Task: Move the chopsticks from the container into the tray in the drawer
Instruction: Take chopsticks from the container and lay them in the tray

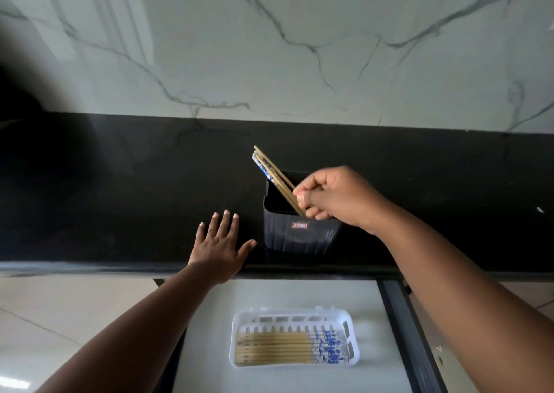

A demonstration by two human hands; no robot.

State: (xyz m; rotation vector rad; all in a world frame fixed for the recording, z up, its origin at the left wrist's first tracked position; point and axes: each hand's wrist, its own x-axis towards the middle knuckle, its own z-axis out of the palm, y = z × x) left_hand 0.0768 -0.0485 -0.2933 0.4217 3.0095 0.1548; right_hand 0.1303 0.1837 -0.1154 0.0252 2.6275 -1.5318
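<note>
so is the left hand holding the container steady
No, the left hand lies flat with fingers spread on the black counter, beside the container and not touching it.

So the dark ribbed plastic container (301, 233) sits on the black stone countertop (120, 188), near its front edge, with the white veined marble wall (299, 47) behind. A bundle of bamboo chopsticks with blue-patterned ends (271, 176) leans out of it toward the back left. The right hand (332, 196) is over the container's right side, pinching them. The left hand (218, 242) lies flat on the counter just left of the container. Below, in front, the open white-bottomed drawer (269, 296) holds a white slotted plastic tray (344, 317) with more chopsticks lying in it side by side.
</note>
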